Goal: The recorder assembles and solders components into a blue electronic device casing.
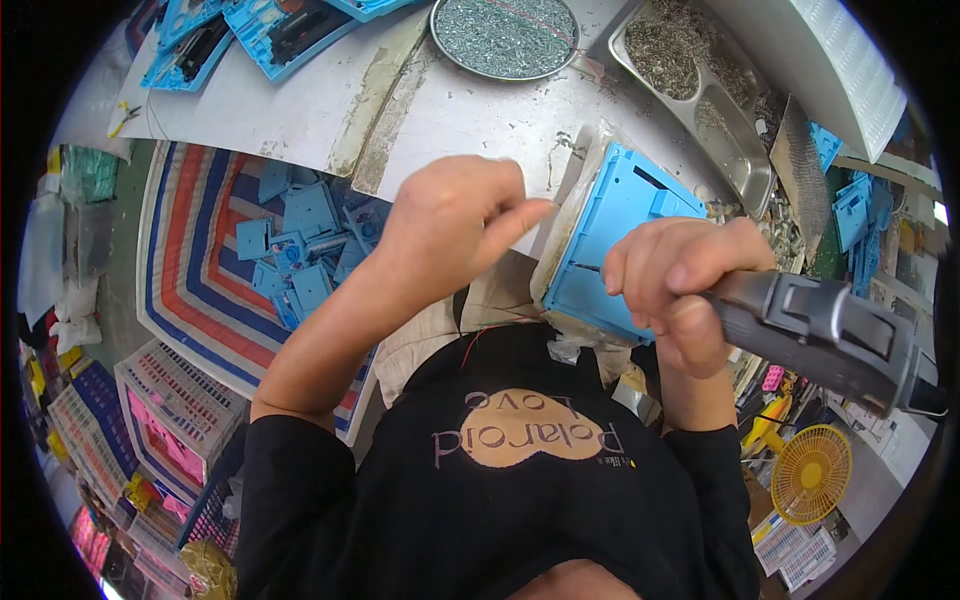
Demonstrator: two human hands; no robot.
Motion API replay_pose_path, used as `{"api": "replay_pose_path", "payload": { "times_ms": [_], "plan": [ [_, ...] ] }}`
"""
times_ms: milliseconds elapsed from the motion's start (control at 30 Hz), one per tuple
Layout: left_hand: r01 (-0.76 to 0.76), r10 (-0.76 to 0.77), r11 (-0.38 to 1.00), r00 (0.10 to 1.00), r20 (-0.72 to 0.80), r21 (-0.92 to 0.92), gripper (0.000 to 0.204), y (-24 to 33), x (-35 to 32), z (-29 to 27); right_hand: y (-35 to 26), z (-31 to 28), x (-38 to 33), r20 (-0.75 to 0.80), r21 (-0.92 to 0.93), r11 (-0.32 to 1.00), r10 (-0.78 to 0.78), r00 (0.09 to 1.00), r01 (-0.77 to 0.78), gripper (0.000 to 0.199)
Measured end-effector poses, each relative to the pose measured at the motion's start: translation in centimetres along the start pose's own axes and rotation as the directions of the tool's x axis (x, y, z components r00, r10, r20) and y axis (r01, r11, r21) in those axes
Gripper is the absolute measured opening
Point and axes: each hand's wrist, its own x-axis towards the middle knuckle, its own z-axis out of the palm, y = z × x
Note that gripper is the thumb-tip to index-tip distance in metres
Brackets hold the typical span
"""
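Note:
My right hand (pixel 680 280) is wrapped round a black electric screwdriver (pixel 815 320). Its thin bit points left, over a light-blue plastic panel (pixel 610 210); whether the tip touches cannot be made out. The panel lies tilted at the table's near edge, on a pale-edged support. To the left of the panel hovers my left hand (pixel 460 220), its fingers curled in and the thumb stretched toward the panel. Anything inside those curled fingers is hidden.
Small silvery screws fill a round metal dish (pixel 505 40). A steel compartment tray (pixel 735 150) holds small metal parts. Blue pieces lie in a striped-lined bin (pixel 200 270) at left. Blue cases (pixel 285 35) with black parts sit far left. A yellow fan (pixel 812 475) stands right.

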Motion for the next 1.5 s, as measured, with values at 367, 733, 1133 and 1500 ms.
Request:
{"api": "replay_pose_path", "payload": {
  "times_ms": [367,733,1133,1500],
  "plan": [
    [-0.286,0.282,0.957,0.955,-0.098,-0.036,0.022,1.3,-2.0,2.2,0.9,-0.1,-0.4,0.068,-0.193,0.98,-0.037,0.997,0.049,0.02],
    [-0.307,0.303,0.946,0.952,-0.048,-0.108,0.024,1.8,-2.0,2.9,-1.4,0.4,1.1,0.131,0.015,0.987,-0.163,0.978,0.163,0.028],
    [-0.371,0.333,0.926,0.89,0.312,0.07,0.041,1.7,-1.4,2.7,1.5,2.6,-3.0,0.032,-0.089,0.979,-0.179,0.983,0.181,0.02],
    [-0.387,0.317,0.912,0.876,0.364,0.137,0.035,3.1,-0.2,2.3,-2.2,-2.1,-3.7,0.02,-0.136,0.962,-0.238,0.971,0.238,0.022]
  ]
}}
